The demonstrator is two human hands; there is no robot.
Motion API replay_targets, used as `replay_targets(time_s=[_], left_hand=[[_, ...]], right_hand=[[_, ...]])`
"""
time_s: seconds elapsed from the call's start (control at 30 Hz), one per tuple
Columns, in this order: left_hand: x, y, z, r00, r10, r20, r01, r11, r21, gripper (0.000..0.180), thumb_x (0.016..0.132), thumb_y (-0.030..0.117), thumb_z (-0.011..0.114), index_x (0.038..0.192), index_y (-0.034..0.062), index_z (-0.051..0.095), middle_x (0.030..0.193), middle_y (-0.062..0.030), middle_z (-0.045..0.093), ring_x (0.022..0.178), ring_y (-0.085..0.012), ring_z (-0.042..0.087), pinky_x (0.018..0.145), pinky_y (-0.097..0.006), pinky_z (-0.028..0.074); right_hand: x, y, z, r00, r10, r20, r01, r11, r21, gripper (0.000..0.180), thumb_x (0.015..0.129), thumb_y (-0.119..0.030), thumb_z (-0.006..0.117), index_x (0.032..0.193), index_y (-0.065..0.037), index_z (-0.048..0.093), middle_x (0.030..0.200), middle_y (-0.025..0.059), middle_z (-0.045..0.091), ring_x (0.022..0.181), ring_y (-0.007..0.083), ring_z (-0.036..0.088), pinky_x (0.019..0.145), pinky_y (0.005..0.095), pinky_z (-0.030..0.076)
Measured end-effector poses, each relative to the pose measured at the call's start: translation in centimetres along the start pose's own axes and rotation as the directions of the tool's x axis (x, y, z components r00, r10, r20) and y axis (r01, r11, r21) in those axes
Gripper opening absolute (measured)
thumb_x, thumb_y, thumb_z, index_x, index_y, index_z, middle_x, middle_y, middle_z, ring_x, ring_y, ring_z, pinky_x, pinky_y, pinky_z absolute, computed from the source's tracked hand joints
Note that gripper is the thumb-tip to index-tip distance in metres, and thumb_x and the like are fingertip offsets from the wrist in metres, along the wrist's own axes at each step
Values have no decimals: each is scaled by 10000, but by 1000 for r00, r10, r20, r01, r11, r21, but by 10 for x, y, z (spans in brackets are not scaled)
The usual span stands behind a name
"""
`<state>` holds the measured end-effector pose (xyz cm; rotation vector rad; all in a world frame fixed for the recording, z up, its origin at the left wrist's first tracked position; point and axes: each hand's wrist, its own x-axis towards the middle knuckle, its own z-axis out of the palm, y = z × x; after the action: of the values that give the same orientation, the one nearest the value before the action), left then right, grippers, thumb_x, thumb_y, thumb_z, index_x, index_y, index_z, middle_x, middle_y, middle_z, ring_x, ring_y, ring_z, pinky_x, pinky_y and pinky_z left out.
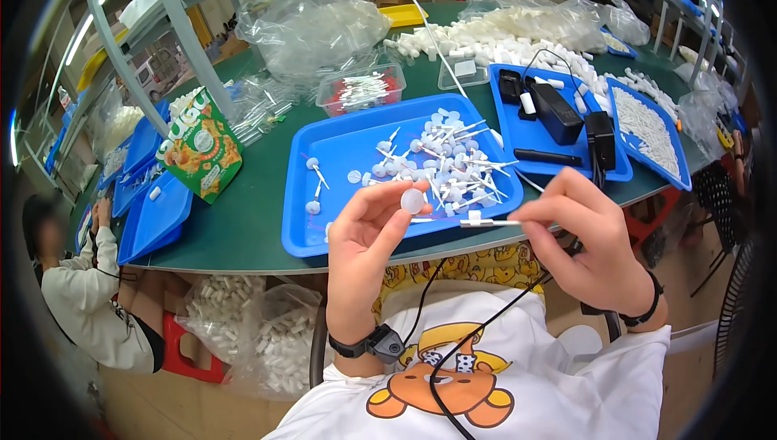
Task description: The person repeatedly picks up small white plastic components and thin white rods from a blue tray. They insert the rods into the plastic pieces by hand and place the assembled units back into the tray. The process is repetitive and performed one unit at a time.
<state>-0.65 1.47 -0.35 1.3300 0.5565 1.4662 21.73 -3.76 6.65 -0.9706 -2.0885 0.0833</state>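
In front of my chest, my left hand (366,229) pinches a small round translucent white disc (413,201) between thumb and fingers. To its right, my right hand (579,233) is closed on a thin white stick (503,223), gripped between thumb and forefinger. The stick points left and carries a short white sleeve-like piece (476,218) near its far part. Whether the stick joins the disc I cannot tell. Just beyond both hands lies a blue tray (312,233) with a heap of white disc-headed sticks (453,157).
Another blue tray (506,128) at right holds black adapters (557,112) and a cable. A tray of small white pieces (643,132) stands beside it. Behind are a clear tub (332,104), plastic bags (316,23) and heaped white tubes (518,47). A green snack bag (202,148) and a seated person (97,302) are left.
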Motion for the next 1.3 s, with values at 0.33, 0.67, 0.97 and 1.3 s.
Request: replay_targets(time_s=[0.33,0.67,0.97,1.3], left_hand=[[-8,1,-3,975,-1,221,32,990,-136,255,904,21,570,1146,-56,553,1140,-204,623,973,-225,638,887,-356,494],[-9,4,-4,956,-57,289,105,983,-152,262,884,-21,577,1141,-64,552,1153,-198,612,1001,-216,626,898,-342,495],[-10,0,4,956,-42,289,74,992,-99,288,824,-87,621,1105,-61,567,1138,-190,608,1061,-219,598,958,-359,454],[-11,-1,7,952,18,307,8,997,-83,295,804,-111,627,1089,-60,573,1089,-164,618,1092,-250,591,971,-372,456]], right_hand=[[-14,2,-1,998,60,-7,-60,998,36,108,727,62,644,816,13,608,734,92,508,668,218,502,563,317,403],[-15,8,0,997,49,-57,-51,999,-19,131,694,64,663,798,2,613,704,75,507,648,217,499,541,311,397],[-20,3,7,956,-261,-132,214,931,-295,289,563,43,724,839,7,646,707,50,540,607,211,495,510,316,389],[-23,5,18,931,-336,-147,286,916,-282,309,565,35,724,863,14,648,698,44,566,584,196,505,487,295,384]])
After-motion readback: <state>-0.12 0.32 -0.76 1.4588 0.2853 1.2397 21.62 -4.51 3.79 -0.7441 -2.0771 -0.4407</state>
